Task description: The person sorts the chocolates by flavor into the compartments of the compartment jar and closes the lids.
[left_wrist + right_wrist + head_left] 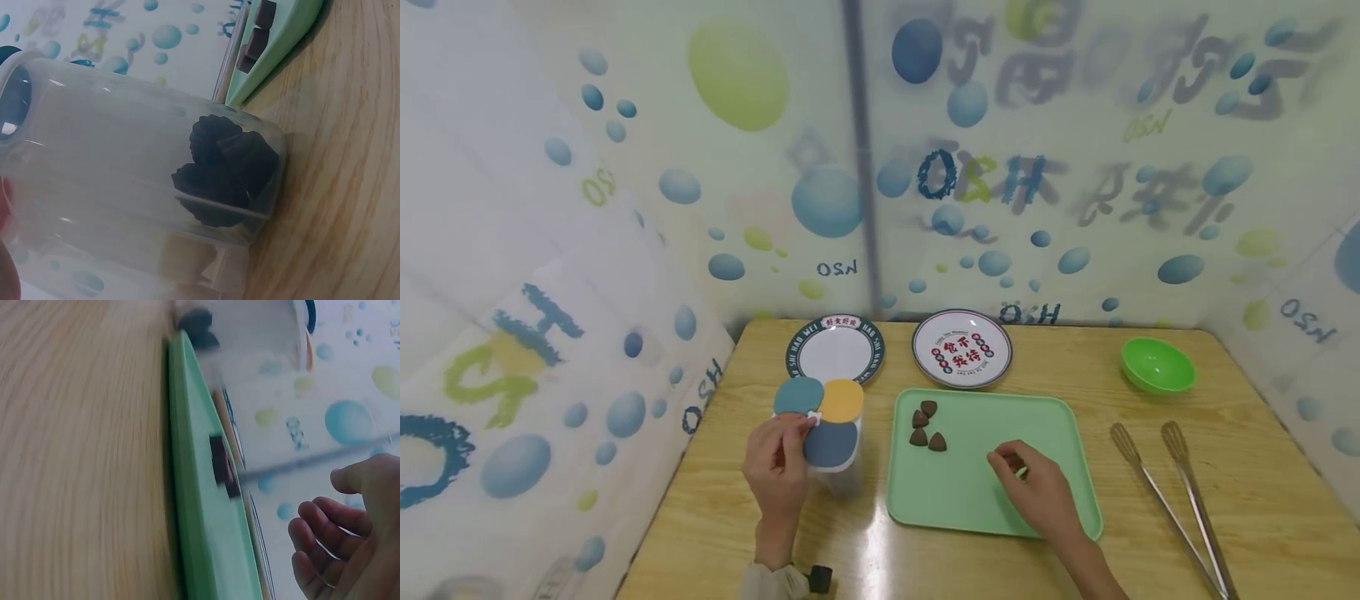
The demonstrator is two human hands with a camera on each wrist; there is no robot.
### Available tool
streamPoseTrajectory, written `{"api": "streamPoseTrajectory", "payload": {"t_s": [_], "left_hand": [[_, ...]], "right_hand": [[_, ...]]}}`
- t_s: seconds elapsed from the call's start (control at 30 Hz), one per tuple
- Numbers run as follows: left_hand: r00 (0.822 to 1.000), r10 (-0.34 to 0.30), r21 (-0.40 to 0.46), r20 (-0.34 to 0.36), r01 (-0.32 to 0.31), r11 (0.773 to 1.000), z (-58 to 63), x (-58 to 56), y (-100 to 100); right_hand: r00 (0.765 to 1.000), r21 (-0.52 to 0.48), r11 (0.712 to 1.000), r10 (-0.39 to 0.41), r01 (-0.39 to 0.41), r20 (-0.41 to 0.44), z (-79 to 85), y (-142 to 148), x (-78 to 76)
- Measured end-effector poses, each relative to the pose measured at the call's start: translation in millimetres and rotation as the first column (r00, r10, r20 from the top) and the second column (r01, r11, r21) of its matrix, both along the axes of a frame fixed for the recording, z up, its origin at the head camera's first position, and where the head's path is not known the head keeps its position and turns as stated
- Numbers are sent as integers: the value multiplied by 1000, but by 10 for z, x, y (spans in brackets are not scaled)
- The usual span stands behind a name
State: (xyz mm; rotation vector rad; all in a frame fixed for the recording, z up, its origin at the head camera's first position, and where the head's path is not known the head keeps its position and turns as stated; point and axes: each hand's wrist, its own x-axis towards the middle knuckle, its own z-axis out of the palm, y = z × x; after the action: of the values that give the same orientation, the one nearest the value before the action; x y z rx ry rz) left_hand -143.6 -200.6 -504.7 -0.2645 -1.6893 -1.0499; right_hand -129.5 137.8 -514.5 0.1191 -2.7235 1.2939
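Observation:
A clear divided storage container (119, 137) stands on the table at the left. Its lid has teal, yellow and dark blue flaps (830, 443) around a small white knob (814, 418). My left hand (777, 462) is over the lid's near left part, thumb and fingertips pinching at the knob. Dark ridged pieces (219, 169) lie at the container's bottom, with pale pieces (187, 259) in another compartment. Over the green tray (955, 492) hovers my right hand (1033, 487), fingers loosely bent and holding nothing. Several brown triangular pieces (919, 437) lie on the tray's left part.
Behind the container is a green-rimmed plate (837, 354); a white plate with red lettering (962, 350) stands behind the tray. A green bowl (1157, 367) is at the far right. Metal tongs (1180, 500) lie right of the tray. Printed curtains (1000, 283) enclose the table.

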Motion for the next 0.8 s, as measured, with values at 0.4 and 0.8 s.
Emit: {"api": "streamPoseTrajectory", "payload": {"t_s": [0.4,0.8], "left_hand": [[992,-15,36,-127,19,999,114,-15,104],[988,22,59,-153,-13,998,184,21,132]], "right_hand": [[964,-258,930,243,-263,-107,123,-934,-121],[829,-220,852,349,-474,-436,143,-1761,-262]]}}
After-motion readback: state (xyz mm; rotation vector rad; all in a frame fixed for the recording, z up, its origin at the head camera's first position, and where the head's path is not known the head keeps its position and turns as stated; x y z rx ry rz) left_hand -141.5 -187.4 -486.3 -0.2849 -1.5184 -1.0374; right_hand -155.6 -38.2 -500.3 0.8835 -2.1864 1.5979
